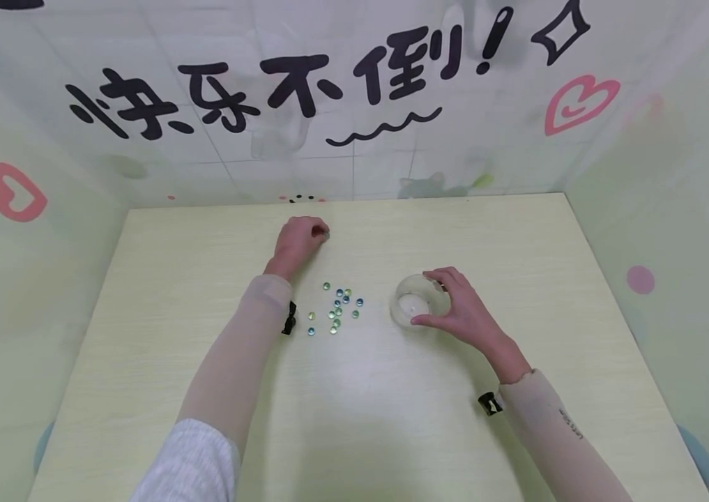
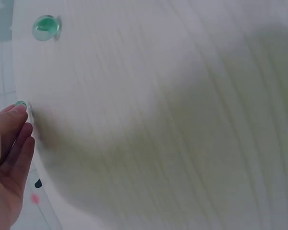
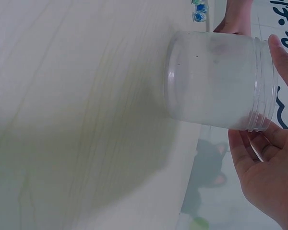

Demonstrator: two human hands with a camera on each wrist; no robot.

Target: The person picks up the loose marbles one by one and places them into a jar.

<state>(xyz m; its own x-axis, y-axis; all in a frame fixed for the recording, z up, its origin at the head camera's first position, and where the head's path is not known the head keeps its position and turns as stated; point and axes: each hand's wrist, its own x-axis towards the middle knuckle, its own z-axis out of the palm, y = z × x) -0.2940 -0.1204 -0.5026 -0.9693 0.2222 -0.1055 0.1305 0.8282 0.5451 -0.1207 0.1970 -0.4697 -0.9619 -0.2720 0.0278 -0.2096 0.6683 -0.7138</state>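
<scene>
Near the far edge of the table, my left hand (image 1: 298,244) pinches a green glass marble (image 2: 21,103) between thumb and fingertips, at table level. A clear jar (image 3: 211,79) with a threaded rim stands upright on the tabletop, and no lid is on it. My right hand (image 1: 463,307) grips this jar around its rim, thumb on one side and fingers on the other. Between the two hands lie several loose green and blue marbles (image 1: 338,312). The left wrist view shows one green marble (image 2: 45,28) apart from the pinched one.
The pale wood-grain table (image 1: 354,418) ends at a printed white wall curtain (image 1: 304,164) at the back. Curtains also flank it at left and right. Black wrist straps show on the left forearm (image 1: 289,318) and right forearm (image 1: 490,403).
</scene>
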